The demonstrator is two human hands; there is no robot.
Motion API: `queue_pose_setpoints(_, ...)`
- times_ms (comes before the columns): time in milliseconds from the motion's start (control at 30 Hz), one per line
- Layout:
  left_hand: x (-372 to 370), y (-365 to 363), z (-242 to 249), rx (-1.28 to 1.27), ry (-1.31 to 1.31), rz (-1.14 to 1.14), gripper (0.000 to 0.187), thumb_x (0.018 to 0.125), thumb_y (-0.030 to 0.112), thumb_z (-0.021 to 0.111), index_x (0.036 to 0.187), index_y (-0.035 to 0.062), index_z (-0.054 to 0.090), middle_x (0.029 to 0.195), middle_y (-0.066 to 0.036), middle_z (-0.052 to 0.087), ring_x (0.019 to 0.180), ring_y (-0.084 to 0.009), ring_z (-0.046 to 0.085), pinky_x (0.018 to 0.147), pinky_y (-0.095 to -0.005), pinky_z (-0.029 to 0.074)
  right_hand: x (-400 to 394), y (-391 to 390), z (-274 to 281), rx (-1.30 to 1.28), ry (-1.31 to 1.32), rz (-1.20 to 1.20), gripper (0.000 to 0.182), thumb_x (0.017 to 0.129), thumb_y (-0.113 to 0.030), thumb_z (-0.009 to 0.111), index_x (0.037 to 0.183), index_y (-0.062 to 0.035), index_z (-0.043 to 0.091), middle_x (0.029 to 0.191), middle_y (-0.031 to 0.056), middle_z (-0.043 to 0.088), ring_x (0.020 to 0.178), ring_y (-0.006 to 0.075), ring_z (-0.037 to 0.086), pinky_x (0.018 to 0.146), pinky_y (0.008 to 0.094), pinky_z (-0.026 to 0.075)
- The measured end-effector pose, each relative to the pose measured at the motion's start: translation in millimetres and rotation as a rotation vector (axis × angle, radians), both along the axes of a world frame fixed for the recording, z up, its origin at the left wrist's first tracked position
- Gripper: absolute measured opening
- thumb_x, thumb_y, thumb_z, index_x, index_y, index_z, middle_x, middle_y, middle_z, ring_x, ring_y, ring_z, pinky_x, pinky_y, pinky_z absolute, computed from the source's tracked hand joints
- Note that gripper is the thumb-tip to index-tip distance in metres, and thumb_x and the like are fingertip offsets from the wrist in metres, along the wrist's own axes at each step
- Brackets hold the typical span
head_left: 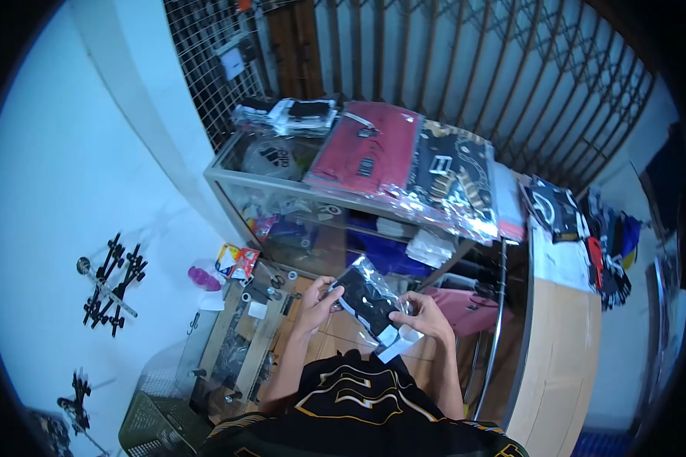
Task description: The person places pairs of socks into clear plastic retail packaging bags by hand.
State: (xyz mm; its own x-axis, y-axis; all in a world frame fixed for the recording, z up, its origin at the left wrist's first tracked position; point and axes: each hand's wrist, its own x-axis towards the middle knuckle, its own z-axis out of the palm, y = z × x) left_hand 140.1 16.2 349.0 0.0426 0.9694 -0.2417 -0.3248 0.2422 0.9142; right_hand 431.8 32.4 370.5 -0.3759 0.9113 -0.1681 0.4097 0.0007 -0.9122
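In front of my body I hold a clear plastic packet [370, 303] with something black and folded inside, perhaps fabric. It tilts down to the right, and a white piece [399, 345] shows at its lower end. My left hand [317, 305] pinches the packet's left edge, thumb on top. My right hand [425, 316] grips its lower right side, thumb pressing on the black part. The fingers under the packet are hidden.
Ahead stands a glass display case [240, 179] with a packaged red garment [367, 148], a packaged patterned garment [451, 167] and small black-and-white packets [310, 114] on top. At right is a wooden counter [560, 350]. A green basket [156, 423] sits lower left.
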Motion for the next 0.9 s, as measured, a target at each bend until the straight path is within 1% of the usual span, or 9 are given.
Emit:
queue_pose_setpoints(67, -20.7, 1.5, 0.5, -0.009, -0.033, 0.119, 0.024, 0.1, 0.015, 0.069, 0.12, 0.0065, 0.059, 0.108, -0.004, 0.07, 0.094, -0.0134, 0.07, 0.081, -0.0313, 0.061, -7.4, 14.7, 7.2, -0.241, 0.268, 0.025, 0.029, 0.086, -0.016, 0.085, 0.106, -0.0003, 0.07, 0.087, 0.0033, 0.073, 0.075, 0.009, 0.066, 0.071, 0.0259, 0.053)
queue_pose_setpoints(100, -26.4, 2.4, 0.6, -0.013, -0.095, 0.185, 0.023, 0.101, 0.016, 0.068, 0.12, 0.0078, 0.06, 0.107, -0.004, 0.071, 0.093, -0.0138, 0.071, 0.081, -0.0308, 0.061, -11.4, 23.5, 9.5, -0.214, 0.312, 0.052, 0.018, 0.088, -0.011, 0.083, 0.098, -0.0016, 0.07, 0.089, 0.0033, 0.074, 0.077, 0.0099, 0.068, 0.071, 0.0258, 0.054)
queue_pose_setpoints(200, -46.9, 12.8, 3.8, -0.007, -0.152, 0.325, 0.022, 0.101, 0.018, 0.068, 0.12, 0.009, 0.06, 0.104, -0.002, 0.072, 0.091, -0.0127, 0.071, 0.079, -0.0292, 0.06, -26.2, 51.2, 33.0, -0.305, 0.273, -0.013, 0.017, 0.086, -0.01, 0.084, 0.094, -0.0018, 0.071, 0.087, 0.0024, 0.074, 0.075, 0.0091, 0.067, 0.069, 0.0249, 0.053)
queue_pose_setpoints(233, -50.8, 20.0, 4.0, -0.013, -0.157, 0.39, 0.018, 0.102, 0.018, 0.066, 0.118, 0.0099, 0.061, 0.102, -0.001, 0.073, 0.089, -0.0114, 0.071, 0.075, -0.0276, 0.059, -33.8, 61.1, 32.0, -0.227, 0.376, -0.009, 0.016, 0.086, -0.009, 0.084, 0.094, -0.002, 0.072, 0.086, 0.0025, 0.075, 0.073, 0.0079, 0.065, 0.067, 0.0247, 0.052)
queue_pose_setpoints(367, -69.5, 54.9, 14.9, 0.03, -0.24, 0.463, 0.019, 0.099, 0.019, 0.071, 0.114, 0.0139, 0.06, 0.102, 0.0, 0.072, 0.088, -0.0101, 0.07, 0.072, -0.0261, 0.058, -59.1, 116.4, 25.2, -0.237, 0.52, -0.032, 0.015, 0.086, -0.009, 0.084, 0.098, -0.0035, 0.076, 0.088, 0.0021, 0.076, 0.074, 0.0071, 0.064, 0.068, 0.0249, 0.051)
queue_pose_setpoints(533, -84.2, 115.9, 46.6, 0.144, -0.306, 0.571, 0.015, 0.1, 0.018, 0.07, 0.112, 0.0138, 0.063, 0.102, 0.001, 0.073, 0.086, -0.0085, 0.071, 0.07, -0.0247, 0.058, -86.8, 186.2, 41.5, -0.18, 0.475, 0.039, 0.015, 0.089, -0.009, 0.081, 0.102, -0.0024, 0.076, 0.091, -0.0002, 0.075, 0.078, 0.0054, 0.063, 0.071, 0.024, 0.05)
queue_pose_setpoints(633, -90.8, 143.5, 67.9, 0.198, -0.327, 0.578, 0.017, 0.101, 0.018, 0.069, 0.116, 0.0125, 0.064, 0.103, -0.001, 0.073, 0.088, -0.0101, 0.072, 0.074, -0.0262, 0.06, -103.1, 217.0, 70.5, -0.044, 0.503, 0.054, 0.014, 0.094, -0.011, 0.077, 0.102, -0.0002, 0.075, 0.085, -0.0017, 0.073, 0.072, 0.0044, 0.06, 0.063, 0.0243, 0.048)
queue_pose_setpoints(767, -110.7, 172.7, 71.4, 0.225, -0.365, 0.534, 0.018, 0.102, 0.017, 0.067, 0.119, 0.0112, 0.064, 0.109, -0.003, 0.074, 0.091, -0.013, 0.073, 0.078, -0.0286, 0.061, -109.8, 257.0, 91.0, -0.038, 0.361, 0.168, 0.01, 0.095, -0.01, 0.074, 0.098, -0.0007, 0.073, 0.081, 0.0015, 0.072, 0.069, 0.0081, 0.061, 0.062, 0.027, 0.049)
queue_pose_setpoints(900, -126.8, 204.4, 74.6, 0.218, -0.426, 0.534, 0.018, 0.103, 0.016, 0.066, 0.12, 0.0116, 0.064, 0.111, -0.004, 0.074, 0.093, -0.0149, 0.073, 0.08, -0.0314, 0.061, -127.1, 287.5, 120.4, -0.114, 0.335, 0.181, 0.014, 0.099, -0.011, 0.071, 0.105, 0.001, 0.074, 0.087, 0.0006, 0.072, 0.075, 0.0061, 0.061, 0.063, 0.0266, 0.049)
